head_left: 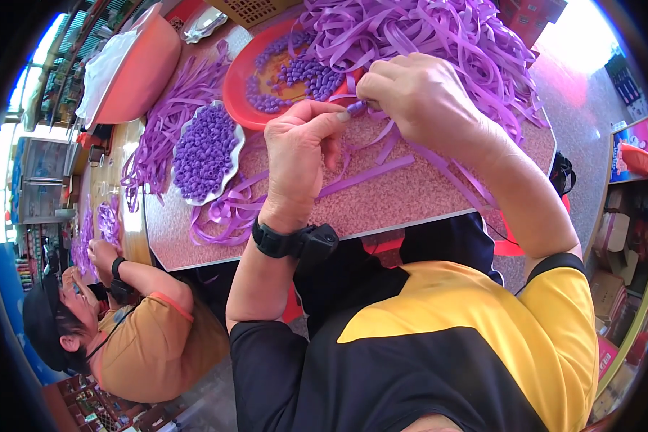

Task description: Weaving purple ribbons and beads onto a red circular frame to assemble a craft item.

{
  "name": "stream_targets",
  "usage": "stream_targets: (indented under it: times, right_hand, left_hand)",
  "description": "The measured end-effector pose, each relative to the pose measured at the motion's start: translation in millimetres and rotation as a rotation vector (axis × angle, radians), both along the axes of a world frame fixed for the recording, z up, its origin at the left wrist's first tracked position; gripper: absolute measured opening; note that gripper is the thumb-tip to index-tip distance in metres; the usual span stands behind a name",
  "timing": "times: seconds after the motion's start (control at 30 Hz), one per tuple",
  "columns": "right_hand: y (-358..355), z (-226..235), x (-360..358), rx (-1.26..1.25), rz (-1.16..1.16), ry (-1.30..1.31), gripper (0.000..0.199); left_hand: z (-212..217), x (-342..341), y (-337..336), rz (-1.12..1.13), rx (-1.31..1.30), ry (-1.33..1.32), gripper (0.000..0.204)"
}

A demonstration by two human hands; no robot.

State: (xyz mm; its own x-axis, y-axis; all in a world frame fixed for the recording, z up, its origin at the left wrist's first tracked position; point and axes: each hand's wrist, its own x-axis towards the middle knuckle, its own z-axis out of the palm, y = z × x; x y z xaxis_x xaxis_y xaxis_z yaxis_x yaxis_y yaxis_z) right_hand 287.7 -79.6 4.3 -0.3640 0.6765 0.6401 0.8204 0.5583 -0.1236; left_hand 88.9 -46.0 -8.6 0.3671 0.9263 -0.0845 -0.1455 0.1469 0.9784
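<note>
Over the table's near half, my left hand (300, 155) is closed, thumb and forefinger pinched at the end of a small purple bead (357, 108). My right hand (417, 97) is closed just right of it, its fingertips gripping a purple ribbon at the bead's other end; they partly hide how bead and ribbon meet. Behind my hands, a red-orange plate (236, 90) holds more purple beads. A white scalloped dish (232, 162) heaped with purple beads stands to the left. A large pile of purple ribbons (439, 36) lies at the far right of the plate.
Loose ribbons (227, 216) trail over the pink speckled table (410, 191). A large red basin (144, 65) with a white lining stands at the far left, near another ribbon bundle (167, 129). A co-worker (144, 324) sits at left handling purple strands. Stocked shelves (619, 288) are at right.
</note>
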Motion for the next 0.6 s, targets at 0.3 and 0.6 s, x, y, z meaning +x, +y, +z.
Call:
stream_targets:
  times: [0.3, 0.6]
  right_hand:
    - [-5.0, 1.5, -6.2, -0.094, 0.034, 0.123, 0.010]
    - [8.2, 3.5, 28.3, -0.359, -0.013, 0.555, 0.011]
  left_hand:
    - [2.2, 5.7, -10.0, -0.006, 0.125, 0.047, 0.016]
    - [17.5, -30.9, -6.8, 0.204, 0.363, 0.212, 0.007]
